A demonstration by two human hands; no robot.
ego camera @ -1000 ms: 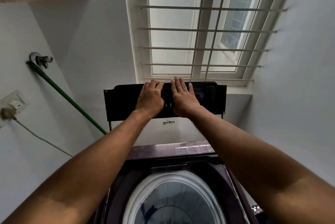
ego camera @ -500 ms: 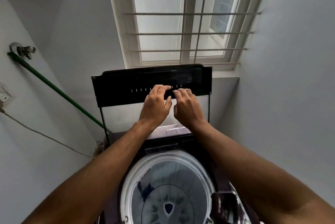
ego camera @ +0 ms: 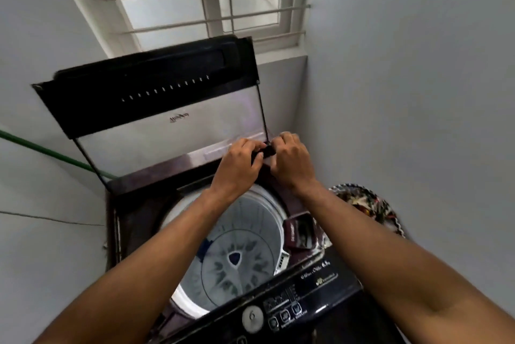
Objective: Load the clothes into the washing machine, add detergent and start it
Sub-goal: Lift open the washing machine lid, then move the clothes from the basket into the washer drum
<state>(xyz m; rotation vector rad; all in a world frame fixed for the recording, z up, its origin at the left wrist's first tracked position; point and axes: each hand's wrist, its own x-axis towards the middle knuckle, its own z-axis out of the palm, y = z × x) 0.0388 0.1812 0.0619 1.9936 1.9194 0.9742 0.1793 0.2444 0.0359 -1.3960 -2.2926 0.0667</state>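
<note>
With its lid (ego camera: 156, 98) raised and leaning back toward the upper left of the frame, the washing machine (ego camera: 133, 221) fills the lower middle of the picture, its pale round drum (ego camera: 234, 254) open to view. Both hands meet at the back right corner of the machine, right of centre, where the lid's thin side strut comes down. The left hand (ego camera: 237, 168) has its fingers curled round a small dark object (ego camera: 266, 152), and the right hand (ego camera: 292, 162) pinches the same piece from the other side; what the piece is cannot be told. Just right of the drum sits a small dark open compartment (ego camera: 301, 232). Along the lower edge runs the black control panel (ego camera: 306, 296) with a round dial (ego camera: 252, 315) and a few buttons. Right of the machine, against the wall, a patterned basket (ego camera: 370, 204) shows partly behind the right forearm. A green hose (ego camera: 41, 150) crosses the left wall, and a barred window (ego camera: 211, 1) fills the top of the frame.
</note>
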